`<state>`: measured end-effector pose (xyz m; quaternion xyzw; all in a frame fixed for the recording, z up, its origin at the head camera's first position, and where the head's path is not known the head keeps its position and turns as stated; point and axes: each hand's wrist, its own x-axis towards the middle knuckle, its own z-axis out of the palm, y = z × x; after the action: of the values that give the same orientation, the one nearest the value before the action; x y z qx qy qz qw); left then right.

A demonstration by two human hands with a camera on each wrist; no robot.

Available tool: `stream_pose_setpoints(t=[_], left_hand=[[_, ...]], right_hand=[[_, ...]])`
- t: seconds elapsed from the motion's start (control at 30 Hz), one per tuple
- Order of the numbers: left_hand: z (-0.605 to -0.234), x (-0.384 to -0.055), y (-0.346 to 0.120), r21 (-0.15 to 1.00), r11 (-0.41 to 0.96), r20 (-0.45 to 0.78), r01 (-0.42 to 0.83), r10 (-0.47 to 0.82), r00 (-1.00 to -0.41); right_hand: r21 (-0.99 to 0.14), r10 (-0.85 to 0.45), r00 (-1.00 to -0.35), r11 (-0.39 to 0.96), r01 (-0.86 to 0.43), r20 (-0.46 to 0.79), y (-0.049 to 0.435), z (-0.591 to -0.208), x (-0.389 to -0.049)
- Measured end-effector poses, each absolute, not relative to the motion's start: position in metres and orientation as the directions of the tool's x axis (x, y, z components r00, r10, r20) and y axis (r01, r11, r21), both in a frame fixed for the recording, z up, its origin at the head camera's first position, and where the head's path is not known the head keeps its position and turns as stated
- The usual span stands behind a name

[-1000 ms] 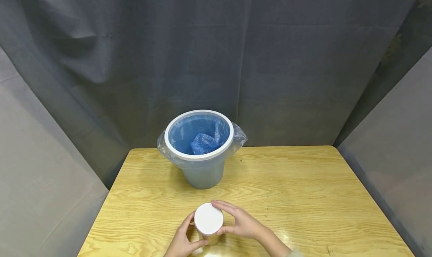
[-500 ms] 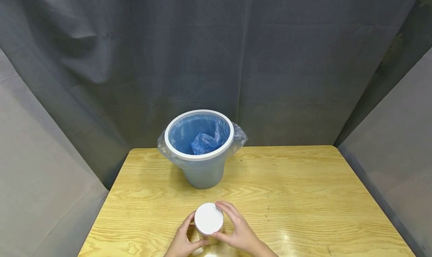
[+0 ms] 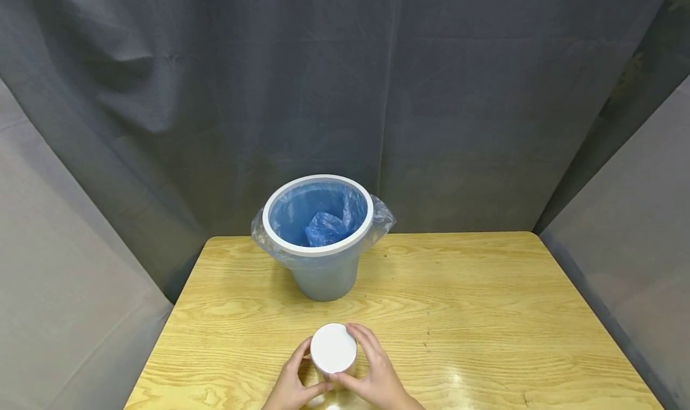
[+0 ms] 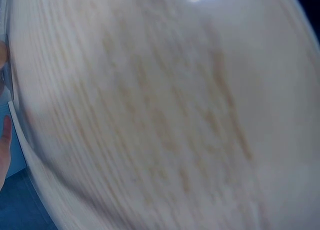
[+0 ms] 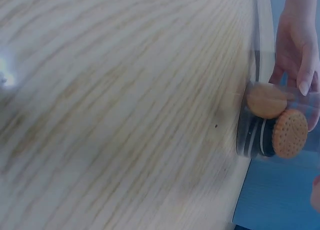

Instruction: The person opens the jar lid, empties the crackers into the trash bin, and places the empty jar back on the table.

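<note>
A clear jar (image 5: 243, 145) with a round white lid (image 3: 333, 348) stands upright at the near side of the table. Through its wall in the right wrist view show a tan biscuit (image 5: 290, 133) with small holes, a second round tan one and dark pieces with a pale layer. My left hand (image 3: 291, 383) grips the jar body from the left, thumb at the near side. With thumb and fingers on opposite edges, my right hand (image 3: 377, 374) holds the lid from the right. Only fingers (image 4: 5, 145) at the left edge show in the left wrist view.
A grey-blue bin (image 3: 323, 281) with a white rim ring and a blue plastic liner (image 3: 327, 227) stands behind the jar on the wood-grain table (image 3: 463, 302). A dark curtain (image 3: 458, 117) hangs behind, with pale grey panels at both sides.
My right hand has swung round the lid, its wrist coming nearer and to the left while the thumb slid left along the near edge. The left hand and the jar have stayed put.
</note>
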<state>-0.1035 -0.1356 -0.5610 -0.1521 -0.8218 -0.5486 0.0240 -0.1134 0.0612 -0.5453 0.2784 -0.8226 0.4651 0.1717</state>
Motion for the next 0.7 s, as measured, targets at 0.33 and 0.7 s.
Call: stream_pose_setpoints(t=[0.33,0.7], left_hand=[[-0.5609,-0.103,-0.1356,0.893,0.358,0.201,0.273,0.225,-0.953],[-0.5646,-0.1039,-0.1368,0.91,0.331,0.183,0.251,0.223,-0.958]], right_hand=[[-0.654,-0.297,-0.782,0.43,-0.622,0.548,0.0614,-0.5488,-0.1149],[-0.653,-0.324,-0.772,0.411,-0.636,0.547,0.0654,-0.548,-0.1194]])
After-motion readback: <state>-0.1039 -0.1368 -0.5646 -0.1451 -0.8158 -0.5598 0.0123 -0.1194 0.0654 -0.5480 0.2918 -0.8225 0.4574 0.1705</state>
